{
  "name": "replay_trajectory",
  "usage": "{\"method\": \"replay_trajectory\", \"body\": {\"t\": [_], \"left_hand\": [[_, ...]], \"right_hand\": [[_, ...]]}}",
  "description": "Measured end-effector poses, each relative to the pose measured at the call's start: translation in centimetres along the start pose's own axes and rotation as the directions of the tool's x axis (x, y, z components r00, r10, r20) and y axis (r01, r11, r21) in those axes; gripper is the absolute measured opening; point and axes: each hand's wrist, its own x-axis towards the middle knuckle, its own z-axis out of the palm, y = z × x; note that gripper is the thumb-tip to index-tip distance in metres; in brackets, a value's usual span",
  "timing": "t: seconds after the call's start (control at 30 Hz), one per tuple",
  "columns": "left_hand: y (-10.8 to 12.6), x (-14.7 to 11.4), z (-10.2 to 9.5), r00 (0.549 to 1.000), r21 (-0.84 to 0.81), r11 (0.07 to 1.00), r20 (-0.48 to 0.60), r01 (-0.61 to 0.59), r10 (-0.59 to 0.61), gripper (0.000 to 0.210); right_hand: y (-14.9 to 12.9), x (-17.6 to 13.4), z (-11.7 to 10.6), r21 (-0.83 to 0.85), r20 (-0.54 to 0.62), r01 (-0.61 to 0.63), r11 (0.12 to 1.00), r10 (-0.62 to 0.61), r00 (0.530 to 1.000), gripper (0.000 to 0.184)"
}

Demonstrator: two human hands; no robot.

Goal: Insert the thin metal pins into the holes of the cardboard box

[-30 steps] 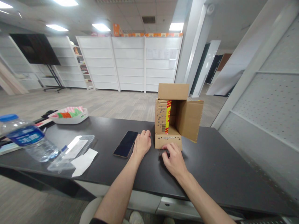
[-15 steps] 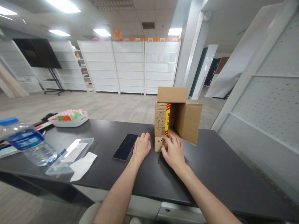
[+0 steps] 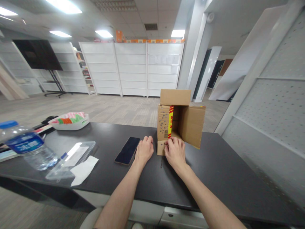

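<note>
The right hand (image 3: 175, 152) holds its fingers bent closely at the front flap (image 3: 160, 148) of the box (image 3: 163, 119); their grip I cannot tell. The left hand (image 3: 144, 149) curls loosely, its grip hidden. Apparently fine flap work, next needing steady fingertips.

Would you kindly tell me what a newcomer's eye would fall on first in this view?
Probably the open cardboard box on the dark table, with its yellow and red strip and the right hand at its lower front flap. Next might come the dark phone beside the left hand, then the blue-capped bottle at the view's left edge.
</note>
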Motion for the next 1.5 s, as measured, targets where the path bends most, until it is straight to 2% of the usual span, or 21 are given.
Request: {"method": "replay_trajectory", "body": {"t": [0.27, 0.47, 0.63, 0.8, 1.03, 1.27, 1.5], "left_hand": [[0.0, 0.0, 0.0, 1.000, 0.001, 1.000, 0.004, 0.005, -0.005, 0.019], [0.0, 0.0, 0.0, 1.000, -0.001, 1.000, 0.006, -0.001, 0.001, 0.019], [0.1, 0.0, -0.2, 1.000, -0.010, 1.000, 0.020, 0.017, -0.017, 0.020], [0.1, -0.1, -0.1, 1.000, -0.015, 1.000, 0.013, 0.013, -0.012, 0.020], [-0.1, 0.0, 0.2, 1.000, -0.008, 1.000, -0.003, -0.008, 0.008, 0.020], [0.0, 0.1, -0.1, 1.000, -0.006, 1.000, 0.021, 0.002, -0.002, 0.020], [-0.2, 0.1, 0.4, 1.000, 0.004, 1.000, 0.001, -0.001, 0.001, 0.019]], "right_hand": [[0.1, 0.5, 0.4, -0.035, -0.046, 0.028, 0.999, -0.029, 0.998, 0.012], [-0.9, 0.7, -0.9, -0.058, -0.014, 0.013, 0.998, -0.014, 1.000, 0.008], [-1.2, 0.1, -2.0, 0.097, -0.014, 0.058, 0.994, -0.057, 0.998, 0.012], [-0.7, -2.4, -2.8, 0.304, -0.014, 0.163, 0.939, -0.166, 0.986, 0.011], [-0.3, -5.4, -3.6, 0.288, 0.024, 0.235, 0.928, -0.253, 0.967, 0.017], [-0.1, -5.9, -3.2, 0.344, 0.052, 0.230, 0.910, -0.263, 0.963, 0.018], [-0.3, -6.2, -3.1, 0.356, 0.115, 0.220, 0.908, -0.276, 0.954, 0.020]]}}
